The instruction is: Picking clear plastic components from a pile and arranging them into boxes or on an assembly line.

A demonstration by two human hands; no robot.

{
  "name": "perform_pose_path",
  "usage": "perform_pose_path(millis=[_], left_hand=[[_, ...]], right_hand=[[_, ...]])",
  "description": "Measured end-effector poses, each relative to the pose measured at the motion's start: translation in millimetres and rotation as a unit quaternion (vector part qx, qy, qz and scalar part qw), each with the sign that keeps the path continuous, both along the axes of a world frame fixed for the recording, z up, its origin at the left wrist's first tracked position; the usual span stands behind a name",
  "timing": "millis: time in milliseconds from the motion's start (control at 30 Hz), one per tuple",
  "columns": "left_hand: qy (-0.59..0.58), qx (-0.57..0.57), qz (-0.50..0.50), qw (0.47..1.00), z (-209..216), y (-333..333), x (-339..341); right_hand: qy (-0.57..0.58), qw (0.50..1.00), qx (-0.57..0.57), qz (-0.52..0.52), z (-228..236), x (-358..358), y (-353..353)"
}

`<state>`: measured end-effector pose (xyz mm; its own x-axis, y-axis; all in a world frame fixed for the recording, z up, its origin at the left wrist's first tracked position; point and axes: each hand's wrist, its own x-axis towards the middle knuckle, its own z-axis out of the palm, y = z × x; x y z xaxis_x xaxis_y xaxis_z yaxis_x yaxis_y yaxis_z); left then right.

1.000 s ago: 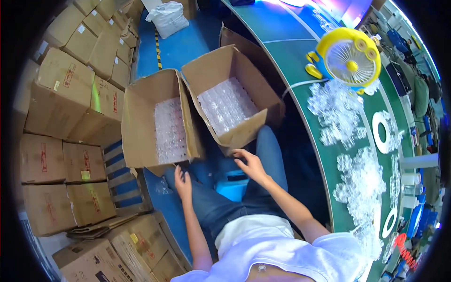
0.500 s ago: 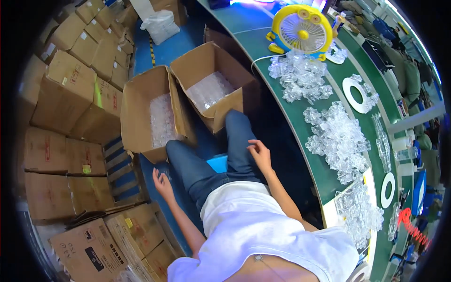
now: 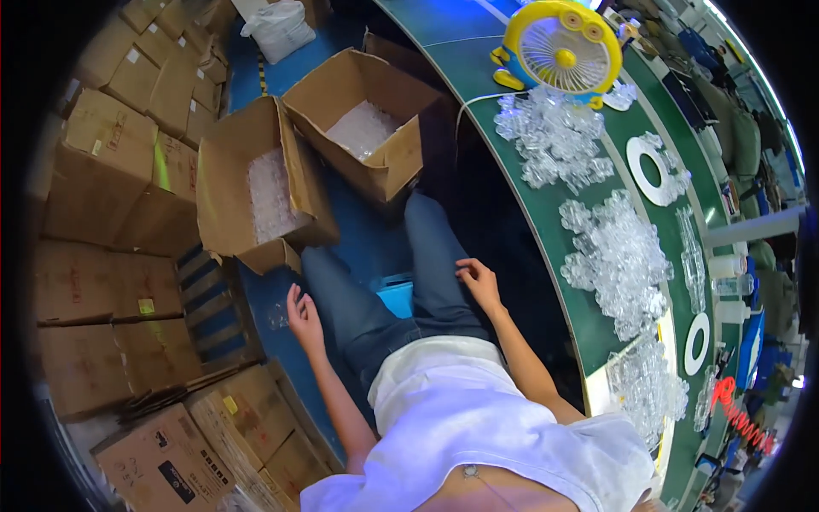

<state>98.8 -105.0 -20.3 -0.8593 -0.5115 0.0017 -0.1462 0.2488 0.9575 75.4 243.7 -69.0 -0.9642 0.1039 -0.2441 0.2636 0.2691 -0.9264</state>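
Note:
My left hand (image 3: 304, 322) hangs beside my left thigh with its fingers loosely apart and nothing in them. Over by my right thigh, my right hand (image 3: 480, 284) is held with bent, slightly parted fingers, and no object shows in it. Ahead of my knees stand two open cardboard boxes, a left one (image 3: 217, 186) and a right one (image 3: 317, 96). Each has a layer of clear plastic pieces (image 3: 271, 196) inside. To my right, piles of clear plastic parts (image 3: 616, 260) lie on a green-topped workbench (image 3: 546, 243).
A yellow fan (image 3: 563, 55) stands on the bench beyond the piles, near white rings (image 3: 646, 171) and a red coiled hose (image 3: 740, 416). Stacked cartons (image 3: 98, 282) line the left side. A white bag (image 3: 280, 31) sits on the blue floor behind the boxes.
The view has shifted, with the boxes now farther left and higher in the picture. My left hand is nearer my thigh; my right hand has moved slightly right and down. Both remain without an object.

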Motion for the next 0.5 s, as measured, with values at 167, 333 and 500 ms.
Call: perform_pose_path(millis=[167,333,500], left_hand=[[-0.004,0.001,-0.058,0.998,-26.3,13.6,-40.0],[-0.028,0.023,-0.153,0.988,-24.2,63.9,-103.8],[-0.068,-0.031,-0.23,0.97,-33.5,73.2,-136.4]], right_hand=[[-0.002,0.999,-0.043,-0.024,-32.0,-72.2,8.5],[-0.025,0.984,-0.175,0.018,-94.7,-221.7,-20.8],[-0.094,0.944,-0.156,-0.275,-208.8,-327.5,-58.0]])
